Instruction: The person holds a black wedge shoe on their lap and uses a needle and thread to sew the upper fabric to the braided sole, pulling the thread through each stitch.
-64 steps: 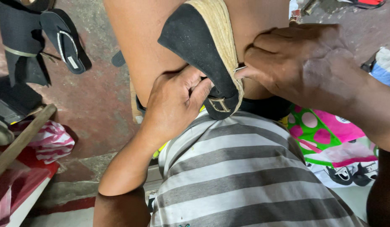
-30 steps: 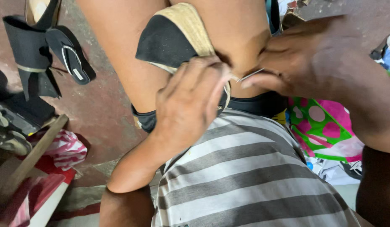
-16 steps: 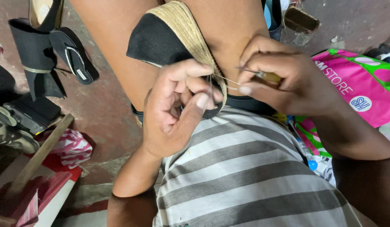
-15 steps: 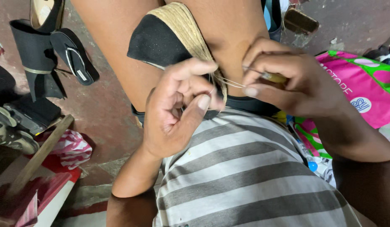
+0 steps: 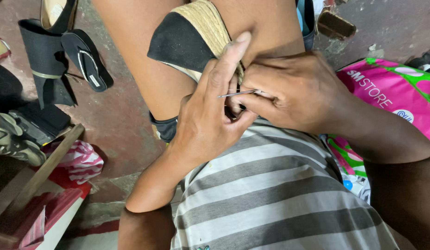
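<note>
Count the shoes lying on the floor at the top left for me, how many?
3 for sure: a black flip-flop, a tall black wedge shoe beside it, and a tan-lined shoe at the top edge. A worn shoe sits lower left; others may be hidden.

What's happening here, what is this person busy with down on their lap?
A person is working on a black wedge shoe with a woven straw-coloured sole, held between their bare knees. The left hand steadies the shoe, index finger stretched up along the sole. The right hand pinches a thin metal needle at the shoe's edge. More footwear, including a black sandal, lies on the floor nearby.
</note>
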